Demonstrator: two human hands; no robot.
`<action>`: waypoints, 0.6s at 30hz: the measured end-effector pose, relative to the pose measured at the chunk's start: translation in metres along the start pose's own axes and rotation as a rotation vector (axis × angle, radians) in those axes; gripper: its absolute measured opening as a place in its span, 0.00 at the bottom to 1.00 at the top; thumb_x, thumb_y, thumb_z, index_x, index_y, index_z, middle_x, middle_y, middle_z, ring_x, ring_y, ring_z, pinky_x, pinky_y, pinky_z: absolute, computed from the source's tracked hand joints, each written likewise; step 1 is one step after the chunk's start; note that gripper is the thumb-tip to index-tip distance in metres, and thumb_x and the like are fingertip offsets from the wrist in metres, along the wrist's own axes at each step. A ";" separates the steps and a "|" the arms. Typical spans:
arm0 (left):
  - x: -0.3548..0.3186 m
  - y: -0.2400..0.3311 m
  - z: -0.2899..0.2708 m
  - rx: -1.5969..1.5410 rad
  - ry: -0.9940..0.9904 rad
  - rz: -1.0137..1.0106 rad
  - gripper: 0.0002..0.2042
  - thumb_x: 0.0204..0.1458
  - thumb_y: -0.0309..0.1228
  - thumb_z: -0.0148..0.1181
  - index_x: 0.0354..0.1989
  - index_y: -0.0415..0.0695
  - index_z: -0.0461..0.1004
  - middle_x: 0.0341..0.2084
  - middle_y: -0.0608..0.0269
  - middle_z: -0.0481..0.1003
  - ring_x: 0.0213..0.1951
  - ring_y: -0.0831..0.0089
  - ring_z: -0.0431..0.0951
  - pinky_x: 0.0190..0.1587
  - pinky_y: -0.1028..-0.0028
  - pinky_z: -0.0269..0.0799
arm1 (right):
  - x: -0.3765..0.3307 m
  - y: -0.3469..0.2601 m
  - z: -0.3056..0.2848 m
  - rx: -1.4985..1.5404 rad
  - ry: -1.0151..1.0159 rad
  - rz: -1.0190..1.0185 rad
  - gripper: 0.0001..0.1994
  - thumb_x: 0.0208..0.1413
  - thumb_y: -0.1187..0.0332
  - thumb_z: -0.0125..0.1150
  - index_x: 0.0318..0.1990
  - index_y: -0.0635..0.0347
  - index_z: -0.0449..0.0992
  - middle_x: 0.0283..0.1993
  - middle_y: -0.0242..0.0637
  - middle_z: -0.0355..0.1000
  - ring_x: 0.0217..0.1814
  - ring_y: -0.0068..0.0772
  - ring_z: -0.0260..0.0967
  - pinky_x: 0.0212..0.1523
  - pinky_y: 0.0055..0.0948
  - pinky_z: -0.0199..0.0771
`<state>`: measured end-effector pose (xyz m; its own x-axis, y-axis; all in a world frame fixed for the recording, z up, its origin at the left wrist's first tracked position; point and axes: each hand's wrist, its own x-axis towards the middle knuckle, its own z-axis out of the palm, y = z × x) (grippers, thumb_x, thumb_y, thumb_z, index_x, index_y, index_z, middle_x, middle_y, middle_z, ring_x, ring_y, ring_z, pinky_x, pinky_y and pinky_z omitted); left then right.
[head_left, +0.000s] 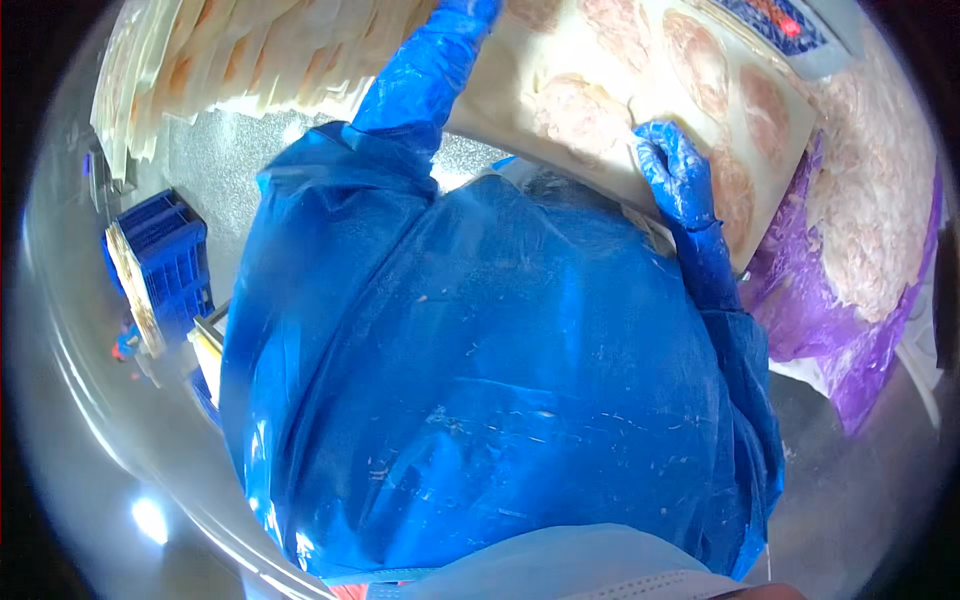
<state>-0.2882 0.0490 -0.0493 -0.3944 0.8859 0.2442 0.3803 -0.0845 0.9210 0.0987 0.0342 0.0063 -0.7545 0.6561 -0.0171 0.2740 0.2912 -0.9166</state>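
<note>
A cream-coloured board (480, 115) lies at the top, with several flat pinkish portions of raw meat (580, 115) on it. Over its near part is my right hand (678, 172), in a blue glove, its fingers curled together beside one portion. Whatever those fingers pinch, if anything, is too small to make out. My left hand (468, 12), also gloved in blue, reaches to the board's far left. The upper edge of the picture cuts off its fingers, so their state is hidden.
Overlapping cream sheets or boards (250, 60) with orange-brown patches fill the far left. On the right, a purple bag (800, 300) holds pale raw meat (875, 230). A blue-and-white box-like thing (825, 40) stands far right. Blue crates (165, 255) are at left.
</note>
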 end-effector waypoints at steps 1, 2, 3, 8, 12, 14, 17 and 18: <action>0.004 -0.008 -0.017 -0.188 0.107 -0.137 0.31 0.64 0.48 0.48 0.72 0.45 0.58 0.71 0.42 0.56 0.72 0.46 0.55 0.73 0.51 0.48 | 0.004 -0.005 0.004 0.004 -0.011 -0.037 0.08 0.59 0.74 0.61 0.45 0.61 0.77 0.41 0.41 0.79 0.44 0.32 0.78 0.48 0.31 0.76; 0.005 -0.011 -0.023 -0.388 0.216 -0.274 0.31 0.64 0.48 0.48 0.72 0.45 0.58 0.71 0.43 0.56 0.72 0.46 0.55 0.73 0.51 0.48 | 0.007 -0.005 0.006 -0.004 -0.022 -0.069 0.08 0.59 0.75 0.61 0.45 0.61 0.77 0.41 0.41 0.79 0.44 0.32 0.78 0.47 0.31 0.76; -0.004 0.005 0.023 -0.423 0.181 -0.290 0.31 0.64 0.48 0.48 0.72 0.45 0.58 0.71 0.43 0.56 0.72 0.46 0.55 0.73 0.51 0.48 | 0.002 0.004 -0.001 -0.033 0.001 -0.031 0.08 0.59 0.75 0.62 0.45 0.61 0.78 0.41 0.41 0.79 0.44 0.33 0.78 0.47 0.31 0.76; -0.059 0.074 0.101 0.797 -0.143 0.502 0.31 0.63 0.45 0.53 0.72 0.43 0.59 0.71 0.45 0.57 0.73 0.51 0.55 0.74 0.53 0.47 | -0.002 0.004 -0.005 -0.021 0.018 -0.015 0.08 0.58 0.74 0.62 0.45 0.60 0.78 0.41 0.41 0.79 0.43 0.34 0.78 0.46 0.31 0.76; -0.044 0.073 0.058 0.173 0.074 0.229 0.27 0.66 0.39 0.50 0.71 0.38 0.60 0.71 0.45 0.58 0.71 0.53 0.58 0.73 0.63 0.51 | -0.002 0.000 -0.006 -0.096 0.030 -0.083 0.08 0.59 0.74 0.62 0.46 0.59 0.78 0.41 0.41 0.79 0.43 0.33 0.78 0.46 0.32 0.77; -0.052 0.102 0.048 0.424 0.131 0.219 0.30 0.65 0.40 0.51 0.71 0.38 0.58 0.71 0.43 0.56 0.71 0.50 0.57 0.73 0.60 0.50 | -0.002 0.005 -0.005 -0.124 0.052 -0.150 0.09 0.59 0.74 0.62 0.46 0.59 0.78 0.41 0.43 0.78 0.43 0.35 0.78 0.45 0.32 0.77; -0.071 0.117 0.118 0.645 -0.042 0.353 0.36 0.59 0.46 0.55 0.73 0.41 0.56 0.71 0.39 0.54 0.72 0.42 0.53 0.73 0.48 0.44 | -0.003 0.005 -0.002 -0.003 0.041 -0.068 0.09 0.59 0.72 0.63 0.47 0.59 0.78 0.40 0.43 0.77 0.41 0.37 0.77 0.44 0.32 0.76; -0.077 0.129 0.141 0.777 -0.147 0.485 0.34 0.60 0.46 0.53 0.72 0.43 0.58 0.71 0.39 0.55 0.72 0.42 0.53 0.73 0.45 0.43 | -0.002 0.009 -0.002 -0.004 0.048 -0.060 0.09 0.59 0.72 0.63 0.47 0.59 0.78 0.40 0.43 0.77 0.41 0.37 0.77 0.44 0.32 0.76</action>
<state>-0.0908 0.0345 0.0076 0.0444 0.8868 0.4600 0.9507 -0.1790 0.2532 0.1039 0.0369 -0.0008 -0.7403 0.6699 0.0567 0.2319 0.3336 -0.9138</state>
